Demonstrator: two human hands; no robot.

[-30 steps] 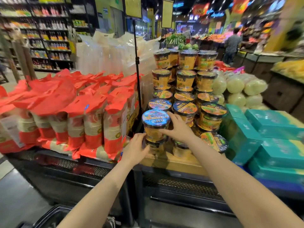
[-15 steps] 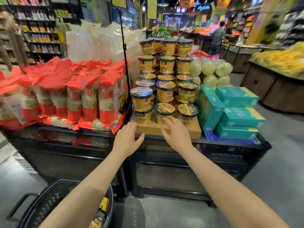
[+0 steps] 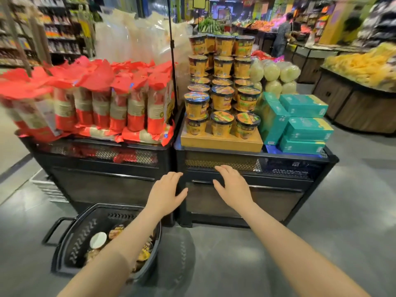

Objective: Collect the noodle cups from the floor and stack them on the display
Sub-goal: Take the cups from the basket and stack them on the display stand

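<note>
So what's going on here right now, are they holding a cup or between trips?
Between trips, it looks like. Both the left hand and right hand are open and empty, held out in front of the black display stand. The noodle cups are stacked in tiers on a wooden box on top of it. On the floor at lower left, a black shopping basket holds a few more cups to be placed.

Left hand (image 3: 166,190) and right hand (image 3: 232,187) held out, fingers relaxed, holding nothing, before black display stand (image 3: 246,185). Stacked noodle cups (image 3: 220,91) on wooden platform (image 3: 220,142). Teal boxes (image 3: 300,123) just right. Black basket (image 3: 90,239) on floor, cups inside.
</note>
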